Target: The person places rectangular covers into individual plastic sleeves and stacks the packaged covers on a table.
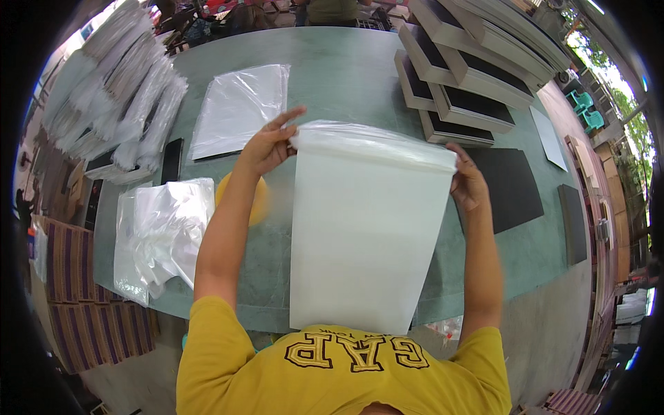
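A large white rectangular panel stretches between my hands, its near edge against my yellow shirt. Clear plastic film lies folded and gathered along its far edge, like the end of a plastic bag. My left hand pinches the film at the far left corner, with one finger stuck out. At the far right corner, my right hand grips the film and panel edge between thumb and fingers. Whether the film covers the whole panel is hard to see. Behind my left forearm, a yellow round object is partly hidden.
Loose clear plastic bags lie at the left of the green table. Beyond is a flat wrapped stack; a tall pile of wrapped packs stands far left. Dark-topped boxes are stacked far right, near a black sheet.
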The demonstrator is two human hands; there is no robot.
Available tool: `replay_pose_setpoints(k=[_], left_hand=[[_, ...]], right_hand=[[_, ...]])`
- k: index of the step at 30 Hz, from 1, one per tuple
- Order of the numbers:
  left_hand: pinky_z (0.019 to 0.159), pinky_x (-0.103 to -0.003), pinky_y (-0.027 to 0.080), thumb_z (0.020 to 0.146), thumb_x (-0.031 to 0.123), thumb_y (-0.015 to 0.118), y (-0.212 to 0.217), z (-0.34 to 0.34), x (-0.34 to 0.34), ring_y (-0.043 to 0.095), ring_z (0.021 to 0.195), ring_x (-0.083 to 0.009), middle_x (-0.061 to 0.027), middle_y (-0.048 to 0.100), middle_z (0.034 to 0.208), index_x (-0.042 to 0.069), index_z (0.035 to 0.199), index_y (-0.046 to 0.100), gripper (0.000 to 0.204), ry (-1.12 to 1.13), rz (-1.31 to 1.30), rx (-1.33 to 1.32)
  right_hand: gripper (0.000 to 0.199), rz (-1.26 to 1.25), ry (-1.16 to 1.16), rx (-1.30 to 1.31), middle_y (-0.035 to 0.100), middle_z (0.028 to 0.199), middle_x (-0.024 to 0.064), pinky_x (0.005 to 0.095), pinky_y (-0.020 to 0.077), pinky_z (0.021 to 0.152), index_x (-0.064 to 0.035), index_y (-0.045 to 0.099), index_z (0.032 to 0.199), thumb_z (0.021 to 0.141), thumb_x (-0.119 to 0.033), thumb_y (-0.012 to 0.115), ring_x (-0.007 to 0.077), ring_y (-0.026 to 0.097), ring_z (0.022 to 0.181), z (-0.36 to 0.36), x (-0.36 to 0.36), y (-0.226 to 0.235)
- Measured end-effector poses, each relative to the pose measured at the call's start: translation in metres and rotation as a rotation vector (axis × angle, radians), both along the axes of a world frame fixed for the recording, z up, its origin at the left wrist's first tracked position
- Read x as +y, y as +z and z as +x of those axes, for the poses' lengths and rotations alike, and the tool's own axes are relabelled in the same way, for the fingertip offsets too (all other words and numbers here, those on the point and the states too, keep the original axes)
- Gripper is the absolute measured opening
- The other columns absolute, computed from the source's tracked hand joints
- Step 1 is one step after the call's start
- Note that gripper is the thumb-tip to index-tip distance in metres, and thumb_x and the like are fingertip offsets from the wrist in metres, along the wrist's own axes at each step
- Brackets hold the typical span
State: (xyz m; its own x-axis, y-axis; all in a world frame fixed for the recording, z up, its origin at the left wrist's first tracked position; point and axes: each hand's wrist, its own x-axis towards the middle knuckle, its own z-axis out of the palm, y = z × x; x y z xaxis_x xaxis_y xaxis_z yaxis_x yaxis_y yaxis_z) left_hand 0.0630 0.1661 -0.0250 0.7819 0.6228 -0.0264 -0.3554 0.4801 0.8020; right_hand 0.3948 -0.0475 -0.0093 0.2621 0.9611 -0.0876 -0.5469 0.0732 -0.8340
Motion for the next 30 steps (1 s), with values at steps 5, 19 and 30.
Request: replay_pose_setpoints(k=[5, 19, 30], left_hand=[[0.081, -0.033, 0.042, 0.078, 0.011, 0.051, -0.092, -0.057, -0.065, 0.053, 0.091, -0.0179, -0.0070, 0.056, 0.098, 0.002, 0.101, 0.052, 0.024, -0.094, -0.171, 0.060], [0.049, -0.034, 0.038, 0.075, 0.009, 0.054, -0.103, -0.089, -0.227, 0.049, 0.053, -0.0299, -0.0139, 0.052, 0.060, 0.000, 0.072, 0.051, 0.010, 0.491, 0.914, 1.058], [0.058, -0.036, 0.044, 0.067, 0.002, 0.056, -0.083, -0.174, -0.327, 0.054, 0.070, -0.0299, -0.0145, 0.054, 0.084, 0.005, 0.094, 0.051, 0.027, 0.195, 1.041, 1.062]], right_hand=[[0.038, -0.305, 0.096, 0.196, 0.057, 0.098, 0.0086, 0.0311, 0.0467, 0.075, -0.0001, 0.048, 0.108, 0.081, -0.026, 0.053, 0.0182, 0.057, 0.086, -0.029, -0.070, -0.074], [0.008, -0.528, -0.456, -1.333, 0.047, 0.053, 0.0050, 0.0260, 0.0343, 0.045, -0.0005, 0.052, 0.081, 0.075, -0.006, 0.053, 0.0120, 0.043, 0.047, -0.126, -0.167, -0.099], [0.013, -0.671, -0.053, -1.329, 0.053, 0.062, 0.0117, 0.0312, 0.0422, 0.052, -0.0016, 0.051, 0.081, 0.069, -0.002, 0.054, 0.0226, 0.053, 0.055, -0.182, -0.271, -0.070]])
